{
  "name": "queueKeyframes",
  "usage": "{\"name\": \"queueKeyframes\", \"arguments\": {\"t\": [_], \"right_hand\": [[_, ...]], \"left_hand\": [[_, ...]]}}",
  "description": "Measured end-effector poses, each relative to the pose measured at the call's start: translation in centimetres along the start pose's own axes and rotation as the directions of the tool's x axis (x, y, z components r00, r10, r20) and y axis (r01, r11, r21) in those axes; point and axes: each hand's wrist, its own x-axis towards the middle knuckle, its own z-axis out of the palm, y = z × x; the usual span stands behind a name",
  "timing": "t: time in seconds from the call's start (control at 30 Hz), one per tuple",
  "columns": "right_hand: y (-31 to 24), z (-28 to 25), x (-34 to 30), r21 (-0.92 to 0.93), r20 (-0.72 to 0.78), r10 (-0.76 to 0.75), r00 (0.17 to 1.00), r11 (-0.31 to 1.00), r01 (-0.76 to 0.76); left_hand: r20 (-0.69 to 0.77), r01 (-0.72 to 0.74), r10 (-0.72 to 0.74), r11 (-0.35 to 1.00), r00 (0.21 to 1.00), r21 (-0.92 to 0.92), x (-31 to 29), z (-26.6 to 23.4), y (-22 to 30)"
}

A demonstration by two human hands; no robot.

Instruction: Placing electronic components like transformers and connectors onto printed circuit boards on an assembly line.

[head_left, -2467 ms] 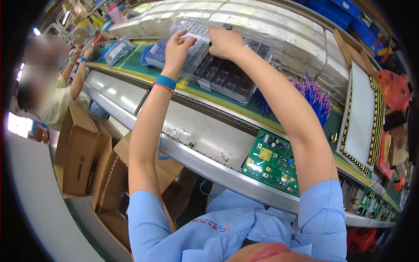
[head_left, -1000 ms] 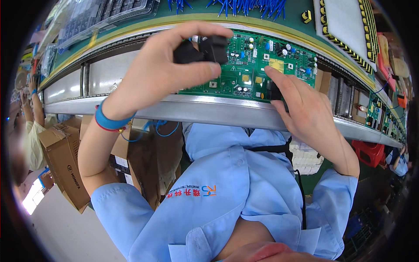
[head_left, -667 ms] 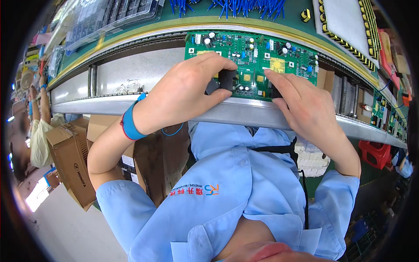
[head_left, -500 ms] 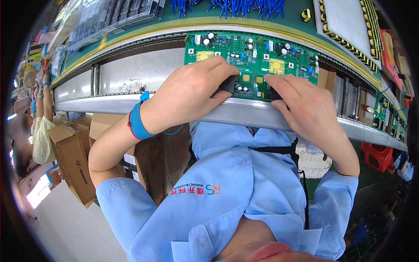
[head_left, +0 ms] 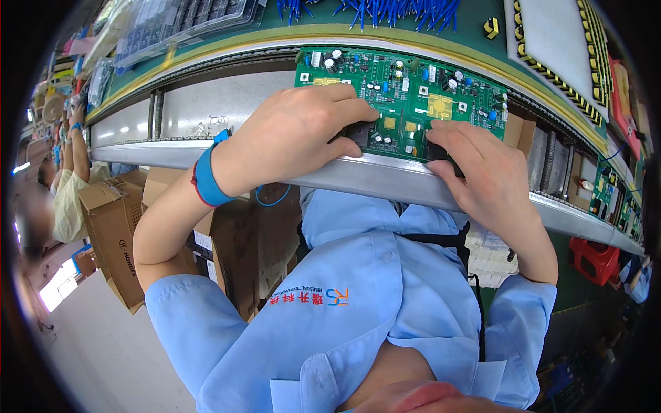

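Note:
A green circuit board [head_left: 451, 131] lies across the conveyor rails in front of me, crowded with capacitors, small blue parts and yellow square patches. At its near edge, my left hand [head_left: 296, 134] grips a black block-shaped component [head_left: 359, 132] between thumb and fingers. My right hand [head_left: 478, 162] has its fingers bent over a second black block-shaped component [head_left: 435, 150], thumb at the near rail. Both blocks sit on the board and are partly hidden by my fingers. A blue band [head_left: 211, 179] circles my left wrist.
The metal near rail [head_left: 385, 175] runs along my side. Beyond the conveyor are blue wires [head_left: 396, 12], a clear plastic tray [head_left: 182, 27] and a white pad [head_left: 554, 51] edged with yellow-black parts. Further boards [head_left: 609, 196] stand at right, cardboard boxes [head_left: 113, 237] at lower left. Another person's arm [head_left: 79, 144] shows far left.
Both hands stay on the black blocks with only slight shifts of fingers and wrists. The whole view has moved a little, and the distant person's arm has changed position.

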Motion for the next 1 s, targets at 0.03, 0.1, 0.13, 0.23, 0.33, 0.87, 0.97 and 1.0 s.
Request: {"name": "queueKeyframes", "arguments": {"t": [0.03,0.1,0.13,0.23,0.33,0.87,0.97,1.0], "right_hand": [[0.0,0.0,0.0,0.000,0.003,-0.005,1.000,1.000,0.005],[-0.1,-0.1,0.0,0.005,0.036,0.025,0.999,1.000,-0.025],[0.0,0.0,0.0,0.002,0.039,0.025,0.999,1.000,-0.025],[0.1,-0.2,0.0,-0.015,0.036,0.016,0.999,1.000,-0.016],[0.2,-1.2,0.5,0.050,0.045,0.035,0.998,0.998,-0.037],[0.7,-4.2,-2.4,0.702,0.162,0.443,0.882,0.576,-0.419],[0.0,-4.5,-2.7,0.430,0.234,0.494,0.837,0.719,-0.545],[-0.1,-4.2,-2.6,0.425,0.232,0.500,0.834,0.719,-0.549]], "left_hand": [[-0.004,0.004,-0.004,1.000,1.000,0.000,-0.2,0.1,0.0],[-0.047,-0.063,0.065,0.997,0.997,0.036,-0.4,0.3,-0.1],[-0.050,-0.064,0.065,0.997,0.997,0.033,-0.4,0.3,-0.2],[0.011,-0.013,0.013,1.000,1.000,-0.009,-0.5,0.1,-0.5],[-0.071,0.039,-0.040,0.999,0.997,-0.019,-1.1,0.8,-0.5],[-0.097,-0.009,0.007,1.000,0.995,-0.016,-1.2,0.5,0.2],[-0.113,0.067,-0.109,0.943,0.988,-0.326,-1.6,-0.8,-0.1],[-0.062,0.139,-0.196,0.852,0.979,-0.505,-1.9,-1.1,-0.3]]}}
